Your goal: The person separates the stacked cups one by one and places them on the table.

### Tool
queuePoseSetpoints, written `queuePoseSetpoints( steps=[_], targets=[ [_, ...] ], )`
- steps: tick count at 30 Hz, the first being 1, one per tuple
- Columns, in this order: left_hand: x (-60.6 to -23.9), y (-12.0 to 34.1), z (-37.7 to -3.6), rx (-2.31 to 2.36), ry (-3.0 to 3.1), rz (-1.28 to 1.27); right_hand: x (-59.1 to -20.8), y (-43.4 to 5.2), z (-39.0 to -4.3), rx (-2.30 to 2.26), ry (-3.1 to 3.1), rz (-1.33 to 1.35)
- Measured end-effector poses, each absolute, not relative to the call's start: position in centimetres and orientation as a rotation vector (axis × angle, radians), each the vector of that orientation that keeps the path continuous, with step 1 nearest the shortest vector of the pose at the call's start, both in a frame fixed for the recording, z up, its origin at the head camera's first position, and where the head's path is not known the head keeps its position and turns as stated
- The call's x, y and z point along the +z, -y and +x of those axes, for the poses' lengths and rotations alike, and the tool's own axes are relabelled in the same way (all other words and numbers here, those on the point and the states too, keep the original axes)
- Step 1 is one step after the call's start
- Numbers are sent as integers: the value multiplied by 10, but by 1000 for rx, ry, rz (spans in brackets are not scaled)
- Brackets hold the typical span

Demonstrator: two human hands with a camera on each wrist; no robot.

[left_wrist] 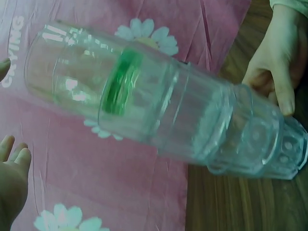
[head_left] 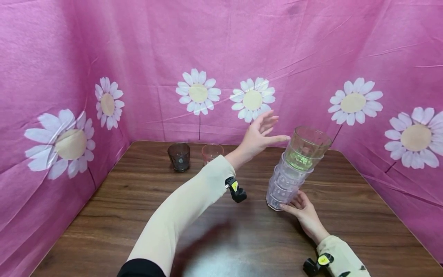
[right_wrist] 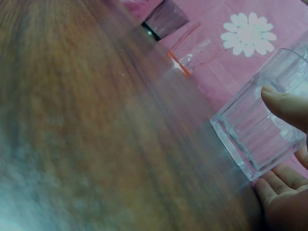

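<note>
Right hand (head_left: 304,213) grips the leaning stack of clear tumblers (head_left: 294,169), green-tinted on top; left hand (head_left: 257,134) spread.

Brown wooden table (head_left: 138,207), walled on three sides by pink daisy-print cloth (head_left: 294,46). Near the right edge, a leaning stack of clear tumblers (head_left: 287,181), topped by a green-tinted cup (head_left: 306,148). Right hand (head_left: 304,213) touching the stack's base, fingers loosely round it. Left hand (head_left: 257,136) raised just beside the green cup, fingers spread, holding nothing. At the back, a dark glass (head_left: 179,156) and a pinkish glass (head_left: 212,152), side by side.
</note>
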State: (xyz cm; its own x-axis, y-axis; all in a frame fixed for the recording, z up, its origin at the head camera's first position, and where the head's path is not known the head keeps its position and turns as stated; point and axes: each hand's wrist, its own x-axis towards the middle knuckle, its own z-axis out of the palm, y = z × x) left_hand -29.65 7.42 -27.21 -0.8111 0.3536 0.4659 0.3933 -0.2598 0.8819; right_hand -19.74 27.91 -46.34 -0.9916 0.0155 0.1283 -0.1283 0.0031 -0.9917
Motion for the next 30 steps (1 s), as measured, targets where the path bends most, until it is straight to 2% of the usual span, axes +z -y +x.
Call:
queuePoseSetpoints(
  steps=[15, 30],
  targets=[
    [-264, -105, -280, -2091, 2011, -1145, -463, -279, -198, 2141, 2159, 125],
    [-267, -111, -276, -1920, 2191, -1075, -461, -280, -198, 2126, 2212, 83]
  ],
)
